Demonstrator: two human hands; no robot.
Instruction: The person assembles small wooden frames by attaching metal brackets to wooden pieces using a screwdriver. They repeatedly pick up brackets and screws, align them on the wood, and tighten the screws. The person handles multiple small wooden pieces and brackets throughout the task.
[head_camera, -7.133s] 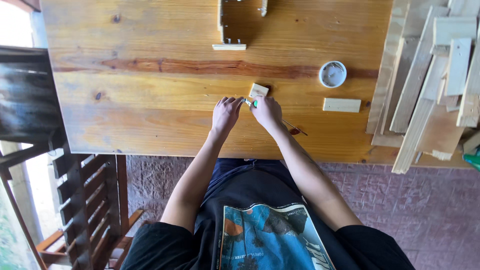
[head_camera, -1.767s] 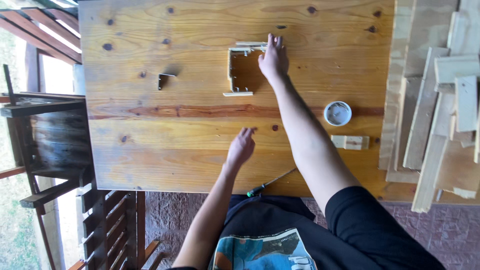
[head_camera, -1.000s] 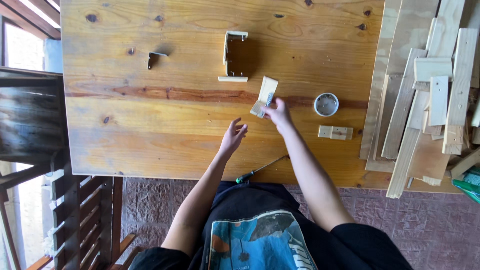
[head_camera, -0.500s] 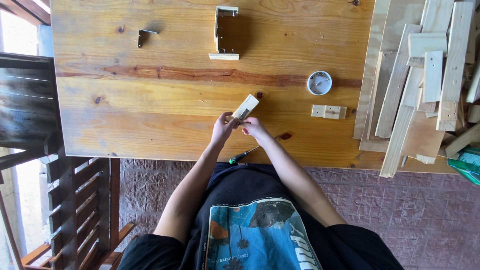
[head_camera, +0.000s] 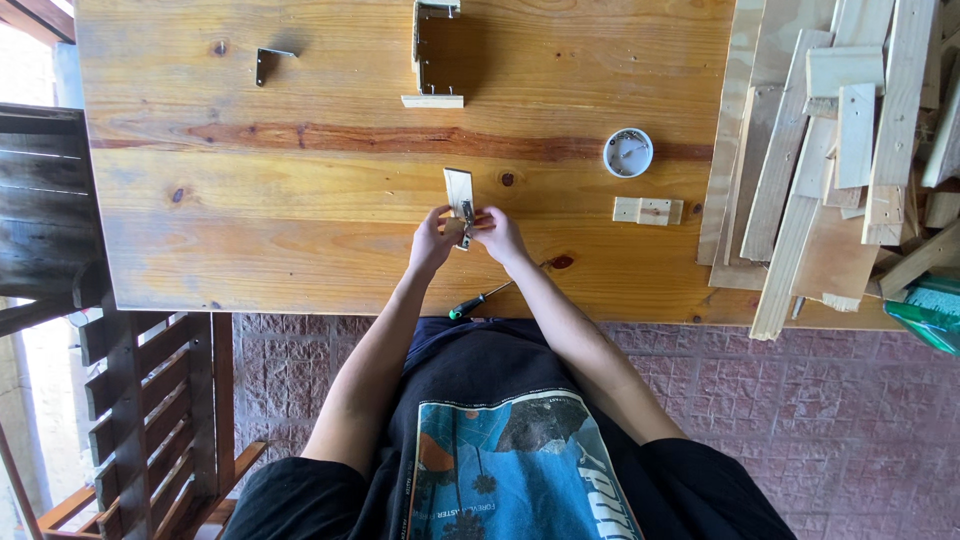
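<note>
Head view, looking straight down: left hand (head_camera: 432, 240) and right hand (head_camera: 500, 234) are close together, both pinching the near end of one small pale wood slat (head_camera: 459, 192) lying flat on the knotty plank table (head_camera: 250, 200), with what looks like a small metal bracket (head_camera: 466, 214) between the fingertips, though it's tiny here. Just behind the right wrist lies one green-handled screwdriver (head_camera: 480, 300); beyond the hands stands one open wooden frame (head_camera: 436, 50), and off to the right sit one round white tin (head_camera: 628, 153) and one short wood block (head_camera: 648, 210).

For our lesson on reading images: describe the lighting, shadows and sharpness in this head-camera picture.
Head view: even daylight on the wooden table; the far left edge is overexposed. The small wooden frame shades its own inside. Both the left hand and right hand on the wood piece look sharp.
</note>
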